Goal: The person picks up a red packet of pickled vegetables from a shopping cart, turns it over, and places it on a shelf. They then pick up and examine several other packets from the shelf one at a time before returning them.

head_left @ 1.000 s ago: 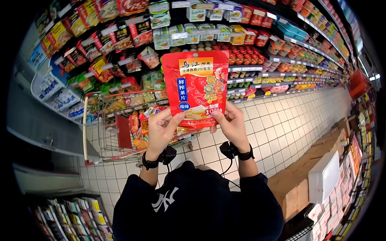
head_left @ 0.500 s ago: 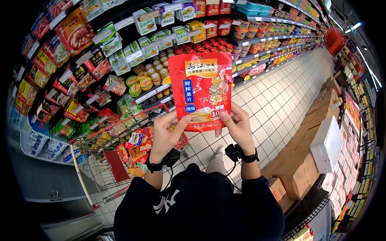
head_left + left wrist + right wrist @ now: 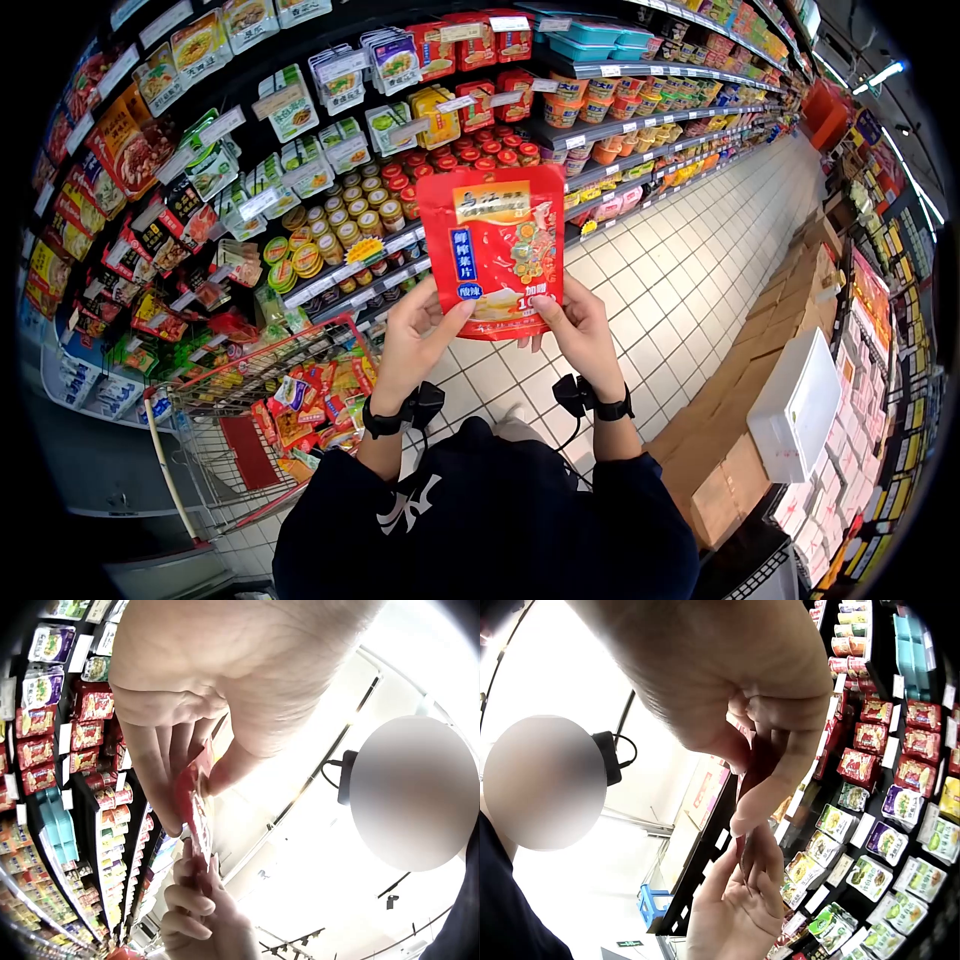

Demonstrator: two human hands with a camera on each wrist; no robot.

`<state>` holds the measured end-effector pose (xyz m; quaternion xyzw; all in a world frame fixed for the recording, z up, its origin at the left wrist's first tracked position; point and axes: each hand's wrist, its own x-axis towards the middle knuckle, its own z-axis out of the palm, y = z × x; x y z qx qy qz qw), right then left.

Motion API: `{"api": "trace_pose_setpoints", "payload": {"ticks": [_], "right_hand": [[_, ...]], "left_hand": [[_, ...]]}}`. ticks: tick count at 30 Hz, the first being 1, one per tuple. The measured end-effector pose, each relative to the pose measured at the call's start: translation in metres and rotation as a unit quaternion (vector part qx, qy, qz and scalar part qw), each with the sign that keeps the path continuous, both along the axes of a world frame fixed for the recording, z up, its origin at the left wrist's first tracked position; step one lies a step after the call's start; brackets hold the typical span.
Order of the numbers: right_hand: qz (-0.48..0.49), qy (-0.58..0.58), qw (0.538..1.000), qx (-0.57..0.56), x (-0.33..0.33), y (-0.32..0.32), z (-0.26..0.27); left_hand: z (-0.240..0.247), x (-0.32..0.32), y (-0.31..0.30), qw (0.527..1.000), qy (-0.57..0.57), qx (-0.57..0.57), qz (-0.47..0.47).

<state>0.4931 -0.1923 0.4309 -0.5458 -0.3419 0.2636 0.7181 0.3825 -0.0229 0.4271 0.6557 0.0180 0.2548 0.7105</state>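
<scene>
In the head view a red pouch of pickled mustard (image 3: 500, 250) is held upright, its printed front facing the camera. My left hand (image 3: 412, 335) pinches its lower left corner, thumb in front and fingers behind. The lower right corner is gripped the same way by my right hand (image 3: 588, 340). Seen edge-on in the left wrist view, the pouch (image 3: 196, 802) runs between both hands. In the right wrist view its dark red back (image 3: 763, 761) shows under my curled fingers, the rest mostly covered.
A wire shopping cart (image 3: 205, 405) with several colourful packets (image 3: 315, 400) stands at the left. Shelves of jars (image 3: 345, 215), packets and cups (image 3: 600, 85) curve ahead. Cardboard boxes (image 3: 735, 420) and a white foam box (image 3: 795, 405) line the right, beside the tiled aisle (image 3: 660, 270).
The head view has turned right, so shelves and cart shift left in it. The pouch sits slightly lower in the picture, and both hands keep their grip on it.
</scene>
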Motion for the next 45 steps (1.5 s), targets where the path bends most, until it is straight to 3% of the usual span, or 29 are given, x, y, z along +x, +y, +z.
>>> {"api": "trace_pose_setpoints", "payload": {"ticks": [5, 10, 23, 31, 45], "right_hand": [[-0.013, -0.035, 0.998, -0.053, 0.087, -0.047, -0.014], [0.027, -0.049, 0.995, -0.083, 0.117, -0.058, -0.026], [0.001, 0.011, 1.0, 0.005, 0.2, -0.035, -0.022], [-0.007, 0.009, 1.0, 0.004, 0.288, 0.007, -0.017], [0.022, 0.017, 0.999, -0.037, 0.435, 0.137, -0.039]], "left_hand": [[-0.012, 0.093, -0.044, 0.999, -0.037, -0.026, 0.008], [-0.023, 0.114, -0.058, 0.999, -0.02, -0.034, 0.017], [0.004, 0.193, -0.054, 0.999, 0.015, -0.001, 0.045], [-0.007, 0.284, -0.009, 0.999, 0.002, 0.001, 0.048], [-0.031, 0.413, 0.109, 0.996, 0.054, -0.022, 0.071]]}}
